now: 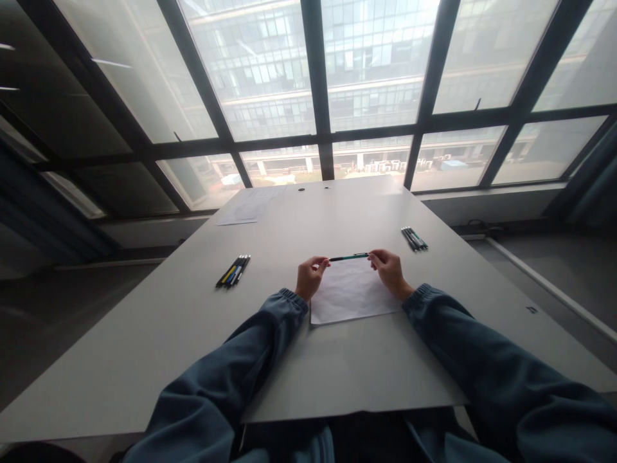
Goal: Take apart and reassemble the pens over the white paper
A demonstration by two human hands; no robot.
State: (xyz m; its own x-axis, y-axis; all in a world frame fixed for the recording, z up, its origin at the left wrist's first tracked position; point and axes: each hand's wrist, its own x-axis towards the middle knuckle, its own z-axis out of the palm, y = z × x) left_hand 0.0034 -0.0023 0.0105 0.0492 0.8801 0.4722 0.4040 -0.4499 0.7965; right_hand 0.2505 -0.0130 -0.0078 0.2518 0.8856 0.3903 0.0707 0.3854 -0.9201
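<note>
ok so the green-and-black clip pen [349, 257] runs crosswise along the paper sheet [357, 299]'s far edge, left hand [310, 278] pinching its black end, right hand [388, 271] the other, neither really nearer

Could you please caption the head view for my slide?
Left hand and right hand hold a pen by its ends near paper.

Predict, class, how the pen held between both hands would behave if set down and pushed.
The pen is probably stiff, since it spans straight between the left hand and right hand. It seems light: both hands merely pinch its ends. Its slim, long shape suggests it might roll if pushed sideways.
</note>
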